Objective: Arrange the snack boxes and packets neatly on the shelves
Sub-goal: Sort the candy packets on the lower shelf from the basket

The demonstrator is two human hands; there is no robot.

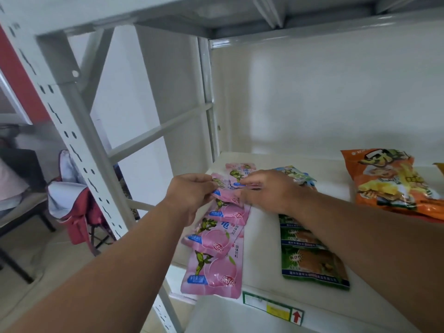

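A row of overlapping pink packets point(216, 258) lies along the left side of the white shelf point(262, 239). Both hands hold one pink packet point(225, 186) just above the far end of that row. My left hand point(189, 195) pinches its left edge and my right hand point(266, 191) pinches its right edge. To the right, green packets point(312, 258) lie in a second row, partly hidden under my right forearm. A blue-green packet point(295, 176) sits at the far end of that row, behind my right hand.
A large orange snack bag point(394, 183) lies at the right of the shelf. A perforated white upright point(79, 145) and crossbars frame the left side. The shelf above hangs close overhead. Left of the rack stands a chair with red and white cloth point(72, 207).
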